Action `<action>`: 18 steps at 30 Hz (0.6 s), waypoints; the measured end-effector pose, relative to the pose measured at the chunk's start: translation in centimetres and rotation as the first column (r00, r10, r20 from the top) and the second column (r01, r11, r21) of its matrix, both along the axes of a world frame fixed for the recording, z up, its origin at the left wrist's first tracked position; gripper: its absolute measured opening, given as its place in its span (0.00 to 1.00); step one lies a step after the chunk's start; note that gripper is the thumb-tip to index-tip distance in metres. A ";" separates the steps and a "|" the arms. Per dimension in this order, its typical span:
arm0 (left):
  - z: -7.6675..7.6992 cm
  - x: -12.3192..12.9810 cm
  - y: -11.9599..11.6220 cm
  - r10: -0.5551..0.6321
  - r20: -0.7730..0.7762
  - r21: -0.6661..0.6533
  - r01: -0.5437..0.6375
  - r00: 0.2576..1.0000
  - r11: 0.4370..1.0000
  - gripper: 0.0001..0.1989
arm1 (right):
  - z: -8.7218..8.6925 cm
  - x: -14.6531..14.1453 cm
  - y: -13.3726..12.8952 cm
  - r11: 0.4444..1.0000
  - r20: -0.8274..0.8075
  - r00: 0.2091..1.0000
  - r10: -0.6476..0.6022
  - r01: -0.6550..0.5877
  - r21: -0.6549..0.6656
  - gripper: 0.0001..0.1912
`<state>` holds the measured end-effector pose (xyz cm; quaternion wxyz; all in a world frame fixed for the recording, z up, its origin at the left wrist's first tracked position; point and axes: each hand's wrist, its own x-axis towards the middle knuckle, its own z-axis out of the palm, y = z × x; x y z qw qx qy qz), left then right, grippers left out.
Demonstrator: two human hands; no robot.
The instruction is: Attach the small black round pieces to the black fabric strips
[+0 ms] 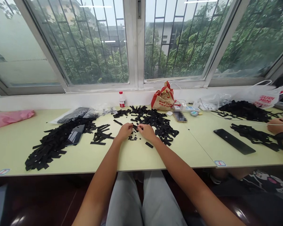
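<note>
My left hand [125,131] and my right hand [146,131] are close together above the table, fingers pinched. Between them is a short black fabric strip [135,127], gripped at its two ends. Just below it lie several small black rings [132,137] in a loose cluster. One loose black strip [149,144] lies by my right wrist. A spread heap of black strips [160,122] reaches from behind my hands to the right. To the left are a smaller group of strips [101,134] and a long dense pile [54,141].
A phone [75,135] rests against the left pile. Along the back stand a red-capped bottle [122,99], a paper bag [163,98] and a power strip [189,107]. At right, a dark flat slab [234,141] lies near another person's hand [279,125] and more black strips [254,135].
</note>
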<state>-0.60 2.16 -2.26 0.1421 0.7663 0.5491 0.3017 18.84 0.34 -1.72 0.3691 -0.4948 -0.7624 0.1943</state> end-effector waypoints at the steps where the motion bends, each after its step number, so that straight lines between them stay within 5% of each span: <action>1: 0.0 0.0 0.0 0.003 0.017 -0.005 -0.003 1.000 1.000 0.14 | 0.0 0.1 0.1 1.000 0.001 1.000 -0.009 0.009 -0.003 0.10; 13: 0.5 0.3 -0.7 0.093 -0.042 0.084 -0.090 0.995 0.992 0.16 | -0.6 0.6 1.4 0.973 -0.099 0.971 -0.219 0.210 -0.095 0.11; 18: 1.2 0.3 -1.1 -0.053 -0.107 -0.001 0.053 0.993 0.999 0.11 | -0.4 0.9 1.9 0.976 -0.286 0.933 -0.216 0.196 -0.099 0.15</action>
